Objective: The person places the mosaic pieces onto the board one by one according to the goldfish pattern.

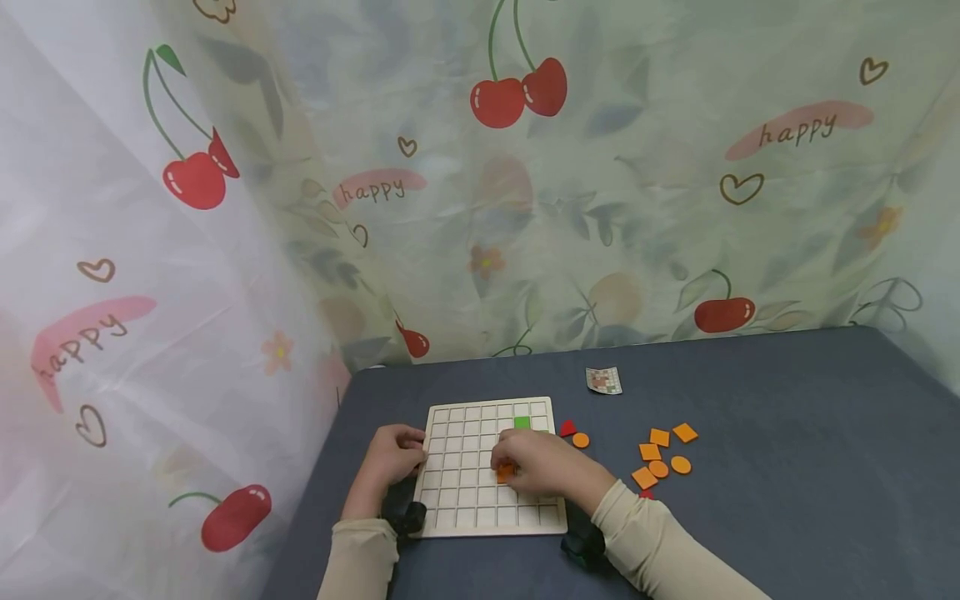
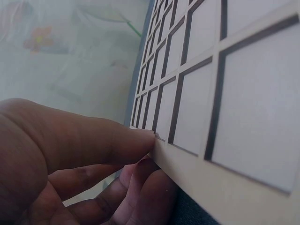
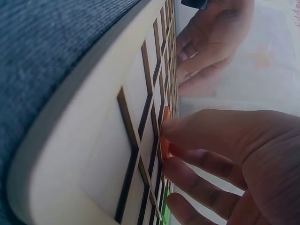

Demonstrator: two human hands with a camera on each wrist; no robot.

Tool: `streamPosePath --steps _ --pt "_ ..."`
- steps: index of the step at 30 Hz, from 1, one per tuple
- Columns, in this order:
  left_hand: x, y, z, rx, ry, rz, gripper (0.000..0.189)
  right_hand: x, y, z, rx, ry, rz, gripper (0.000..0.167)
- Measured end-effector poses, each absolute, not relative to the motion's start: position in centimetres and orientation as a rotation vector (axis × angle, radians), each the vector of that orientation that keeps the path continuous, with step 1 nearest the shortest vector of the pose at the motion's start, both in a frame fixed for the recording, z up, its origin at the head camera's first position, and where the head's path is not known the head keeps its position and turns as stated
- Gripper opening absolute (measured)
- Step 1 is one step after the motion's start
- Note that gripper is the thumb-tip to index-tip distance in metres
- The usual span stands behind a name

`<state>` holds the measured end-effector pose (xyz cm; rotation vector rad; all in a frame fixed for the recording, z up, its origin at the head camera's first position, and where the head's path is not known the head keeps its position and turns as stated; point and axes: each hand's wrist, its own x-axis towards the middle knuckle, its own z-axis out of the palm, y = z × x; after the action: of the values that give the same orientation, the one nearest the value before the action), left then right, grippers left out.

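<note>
A pale wooden grid board [image 1: 468, 467] lies on the dark table. At its left edge my left hand [image 1: 392, 457] pinches the rim; the left wrist view shows the thumb [image 2: 117, 143] on the frame and curled fingers against the side. Over the middle of the board, my right hand [image 1: 536, 462] holds an orange tile [image 1: 506, 473] between thumb and fingers, low at the grid. The right wrist view gives that tile [image 3: 165, 133] edge-on, partly covered by fingertips. A green square tile [image 1: 522, 422] sits in a cell near the board's top, beyond the right hand.
Right of the board lie loose orange squares [image 1: 660, 437] and orange discs [image 1: 681, 465]. A red piece [image 1: 567, 427] and an orange disc [image 1: 581, 441] lie by the board's right edge. A small patterned card [image 1: 603, 381] is farther back. Printed curtains [image 1: 600, 208] enclose the table.
</note>
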<state>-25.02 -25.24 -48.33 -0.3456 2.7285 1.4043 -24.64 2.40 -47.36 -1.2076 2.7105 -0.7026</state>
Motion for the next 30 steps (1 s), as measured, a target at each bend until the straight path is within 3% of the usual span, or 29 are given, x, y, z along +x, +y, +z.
streamPosePath --steps 13,30 --pt "-25.0 -25.3 -48.4 -0.338 2.715 1.424 0.03 -24.8 4.3 -46.5 -1.176 2.676 -0.809 0.018" --pt "-24.9 -25.5 -48.4 -0.317 2.733 1.429 0.03 -25.3 14.9 -45.9 -0.905 2.813 -0.882 0.017"
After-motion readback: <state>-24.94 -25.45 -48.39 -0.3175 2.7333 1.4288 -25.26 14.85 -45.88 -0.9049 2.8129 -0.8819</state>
